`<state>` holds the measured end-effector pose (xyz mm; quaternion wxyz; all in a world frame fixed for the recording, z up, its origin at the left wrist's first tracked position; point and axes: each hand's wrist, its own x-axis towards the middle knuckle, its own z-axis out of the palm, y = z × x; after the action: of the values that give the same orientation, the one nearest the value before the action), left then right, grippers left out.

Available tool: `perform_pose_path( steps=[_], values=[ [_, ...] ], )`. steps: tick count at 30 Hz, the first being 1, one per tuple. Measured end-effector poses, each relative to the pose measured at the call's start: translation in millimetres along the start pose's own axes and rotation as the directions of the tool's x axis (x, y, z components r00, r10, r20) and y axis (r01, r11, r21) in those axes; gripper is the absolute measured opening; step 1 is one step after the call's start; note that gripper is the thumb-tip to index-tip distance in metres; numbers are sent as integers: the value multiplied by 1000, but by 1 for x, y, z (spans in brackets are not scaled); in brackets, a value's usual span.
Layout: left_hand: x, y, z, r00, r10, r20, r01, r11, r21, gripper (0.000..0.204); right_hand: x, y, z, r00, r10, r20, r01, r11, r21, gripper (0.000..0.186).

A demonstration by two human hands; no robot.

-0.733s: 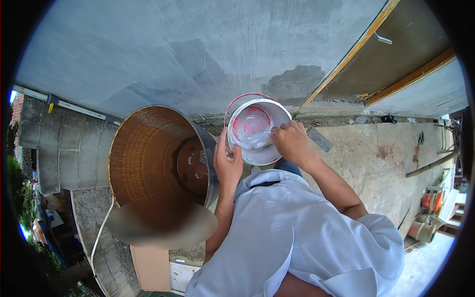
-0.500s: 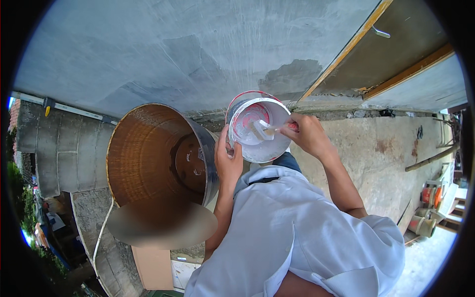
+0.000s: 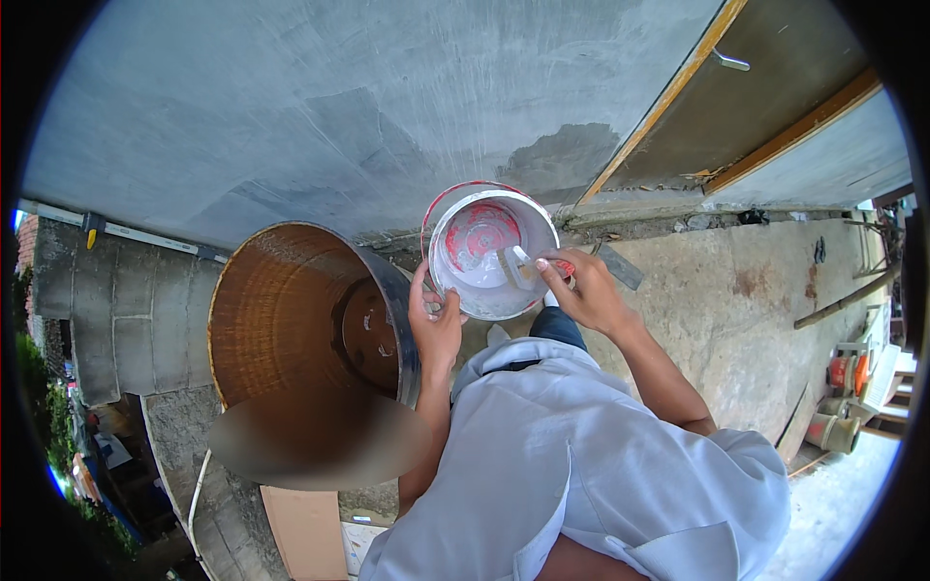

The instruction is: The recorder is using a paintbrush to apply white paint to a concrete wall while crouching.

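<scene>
- The bucket is facing mouth-up before the person's torso, showing white and red inside.
- The left hand is gripping the bucket's left rim.
- The right hand is holding the brush over the bucket's right side; whether its head is touching the inner wall, I cannot tell.
- For clean work, the left hand should be bracing the bucket while the brush is moving inside the rim.
- Left of the bucket, a rusty drum is standing, probably crowding the left arm.
- Beyond the bucket, a grey wall is rising.
</scene>
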<state>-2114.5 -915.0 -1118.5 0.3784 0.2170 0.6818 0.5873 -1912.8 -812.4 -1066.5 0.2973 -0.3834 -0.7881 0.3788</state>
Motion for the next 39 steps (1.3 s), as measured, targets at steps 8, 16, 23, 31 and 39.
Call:
perform_pose_path(
  steps=[8, 16, 23, 31, 39],
  values=[
    [-6, -11, -9, 999, -6, -46, 7, 1000, 9, 61, -7, -7, -4, 992, 118, 45, -117, 993, -15, 28],
    [-11, -15, -11, 997, -35, -62, 37, 999, 32, 62, -12, 3, 4, 998, 54, 18, -55, 998, 17, 29],
    [-15, -23, -13, 997, -46, -67, 48, 998, 27, 62, -17, 2, 3, 977, 149, 152, -143, 989, -47, 30],
    [-13, -26, -13, 996, -46, -74, 46, 999, 5, 61, -18, 0, 0, 974, 150, 168, -139, 987, -79, 31],
    [-10, -20, -14, 991, -87, -99, 85, 996, -33, 61, -20, 13, 10, 986, 86, 145, -79, 996, -52, 31]
  ],
)
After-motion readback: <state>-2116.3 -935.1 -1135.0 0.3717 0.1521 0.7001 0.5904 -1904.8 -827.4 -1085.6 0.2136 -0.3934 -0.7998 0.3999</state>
